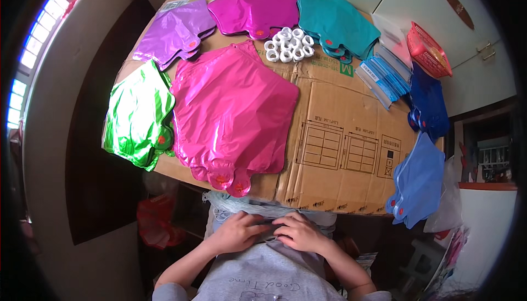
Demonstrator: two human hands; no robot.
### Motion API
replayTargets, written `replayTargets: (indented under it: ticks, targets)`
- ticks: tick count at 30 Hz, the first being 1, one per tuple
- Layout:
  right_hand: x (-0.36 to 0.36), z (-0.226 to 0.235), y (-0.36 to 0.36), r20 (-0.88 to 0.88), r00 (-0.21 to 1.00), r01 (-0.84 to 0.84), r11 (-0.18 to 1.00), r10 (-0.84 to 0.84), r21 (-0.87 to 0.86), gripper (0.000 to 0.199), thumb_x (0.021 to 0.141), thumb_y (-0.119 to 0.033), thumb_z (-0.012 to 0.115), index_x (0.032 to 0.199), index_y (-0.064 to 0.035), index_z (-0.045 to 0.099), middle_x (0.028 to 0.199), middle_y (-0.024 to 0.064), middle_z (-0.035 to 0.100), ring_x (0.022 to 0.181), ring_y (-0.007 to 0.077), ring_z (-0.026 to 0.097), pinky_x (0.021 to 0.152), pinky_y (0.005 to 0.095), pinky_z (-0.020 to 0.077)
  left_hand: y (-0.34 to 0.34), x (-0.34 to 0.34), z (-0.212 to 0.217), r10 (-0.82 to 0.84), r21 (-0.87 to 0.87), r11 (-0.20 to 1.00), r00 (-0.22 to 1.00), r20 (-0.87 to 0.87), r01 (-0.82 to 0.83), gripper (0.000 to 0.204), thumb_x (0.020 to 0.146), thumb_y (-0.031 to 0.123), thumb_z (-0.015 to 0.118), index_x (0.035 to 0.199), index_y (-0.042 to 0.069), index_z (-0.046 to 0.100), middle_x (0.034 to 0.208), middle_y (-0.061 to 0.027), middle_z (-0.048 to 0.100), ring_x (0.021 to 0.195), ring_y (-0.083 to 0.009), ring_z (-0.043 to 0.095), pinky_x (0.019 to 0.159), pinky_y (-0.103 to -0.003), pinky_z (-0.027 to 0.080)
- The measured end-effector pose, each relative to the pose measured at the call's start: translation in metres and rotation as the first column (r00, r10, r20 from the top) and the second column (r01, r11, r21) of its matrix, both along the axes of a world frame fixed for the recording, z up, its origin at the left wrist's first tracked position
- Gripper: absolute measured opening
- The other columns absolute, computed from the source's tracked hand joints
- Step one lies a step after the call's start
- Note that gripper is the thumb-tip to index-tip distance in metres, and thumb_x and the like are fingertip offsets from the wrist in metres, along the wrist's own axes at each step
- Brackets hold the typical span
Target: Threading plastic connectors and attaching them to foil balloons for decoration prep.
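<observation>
Fingers of both hands are curling down together onto something small and dark at the person's lap, just below the near edge of the cardboard sheet [329,109]. The left hand [237,233] and right hand [301,233] are sitting side by side, fingertips almost meeting, and I cannot tell whether they are pinching the thing or only pressing on it. Under them, a bundle of clear plastic bags [241,205] is lying crumpled; it looks light, soft and slippery, likely best taken by its open edge.

Up on the cardboard, a big pink foil balloon [233,114] is lying flat, its neck pointing toward the person. Thin and crinkly, it would tear or crease easily, so the neck seems the safest hold. Beside it are lying a green foil balloon [137,117], purple balloons [173,32], teal balloons [335,23] and blue balloons [420,183], with white ribbon rolls [288,44] and a red basket [428,51] farther back.
</observation>
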State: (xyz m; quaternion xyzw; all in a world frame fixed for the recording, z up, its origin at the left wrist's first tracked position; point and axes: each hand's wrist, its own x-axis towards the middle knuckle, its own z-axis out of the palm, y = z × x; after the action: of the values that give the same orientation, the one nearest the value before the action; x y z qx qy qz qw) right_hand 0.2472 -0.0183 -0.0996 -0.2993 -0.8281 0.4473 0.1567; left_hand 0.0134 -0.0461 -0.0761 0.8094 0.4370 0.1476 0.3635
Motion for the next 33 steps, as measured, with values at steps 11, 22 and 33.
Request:
replayTargets:
  ticks: [11, 22, 33]
  targets:
    - [-0.006, 0.005, 0.010, -0.245, 0.962, 0.041, 0.948, -0.123, -0.315, 0.007, 0.080, -0.009, 0.064, 0.079, -0.0030, 0.061, 0.079, 0.0074, 0.062, 0.076, 0.0244, 0.059, 0.072, 0.0336, 0.0467, 0.002, -0.102, 0.046, 0.194, -0.416, 0.902, 0.968, 0.157, -0.113, 0.012, 0.076, 0.008, 0.069, 0.088, 0.004, 0.069, 0.074, -0.0079, 0.059, 0.069, -0.0206, 0.057, 0.062, -0.031, 0.048]
    - [0.035, 0.007, 0.021, -0.009, 1.000, 0.013, 0.972, -0.015, -0.235, 0.010, 0.080, -0.012, 0.060, 0.078, -0.0032, 0.059, 0.078, 0.0099, 0.060, 0.079, 0.0278, 0.058, 0.072, 0.0358, 0.0457, 0.000, -0.203, 0.097, 0.511, -0.097, 0.837, 0.834, -0.208, -0.538, 0.009, 0.067, 0.005, 0.070, 0.075, 0.003, 0.066, 0.065, -0.0042, 0.056, 0.069, -0.0189, 0.050, 0.060, -0.030, 0.042]
    - [0.077, 0.005, 0.017, 0.645, 0.758, 0.232, 0.964, -0.094, -0.132, 0.019, 0.083, -0.021, 0.057, 0.093, -0.0057, 0.062, 0.095, 0.0157, 0.063, 0.090, 0.0330, 0.060, 0.075, 0.0405, 0.0483, -0.001, -0.215, 0.115, 0.674, -0.217, 0.730, 0.735, 0.070, -0.648, 0.008, 0.067, 0.002, 0.068, 0.071, 0.002, 0.061, 0.076, -0.0040, 0.051, 0.072, -0.0152, 0.048, 0.063, -0.027, 0.039]
